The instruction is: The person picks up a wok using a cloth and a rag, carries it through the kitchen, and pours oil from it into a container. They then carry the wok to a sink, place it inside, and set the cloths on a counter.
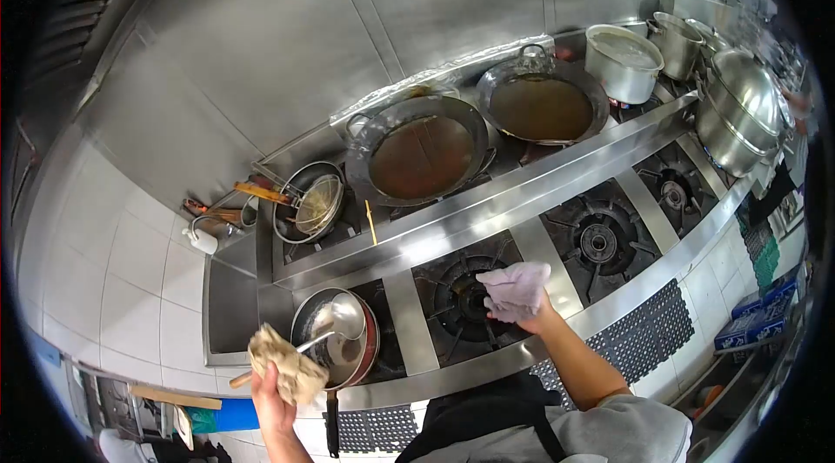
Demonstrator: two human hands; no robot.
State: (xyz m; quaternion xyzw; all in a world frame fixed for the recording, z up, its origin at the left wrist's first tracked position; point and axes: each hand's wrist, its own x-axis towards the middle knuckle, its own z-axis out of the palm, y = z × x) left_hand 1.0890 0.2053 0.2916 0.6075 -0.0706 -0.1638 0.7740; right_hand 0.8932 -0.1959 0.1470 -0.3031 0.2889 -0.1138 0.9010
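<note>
**Grey sleeve and dark apron up close to a working stove**

The sleeve and apron fill the lower edge of the view, pressed near the stove's front rail, a stance that seems to keep the burners within easy reach of both arms.

The left hand has its grip closed on a bunched beige cloth, just beside the red-sided pan. A ladle lies over that pan, bowl inside its rim, perhaps so that drips stay in the pan. The ladle's handle runs to the cloth, and a wooden end shows on the far side in line with it; whether the hand also grips it through the fabric, I cannot tell. The pan's black handle sticks out past the stove's edge towards the person, likely to be easy to grab.

The right hand grips a folded lilac cloth above the front middle burner. The folds hide most of the fingers; the layers probably keep skin off metal.

Along the rear row, two wide woks hold dark liquid, set back, it seems, to leave the front for handwork. A strainer rests in a smaller pan at the rear left.
</note>
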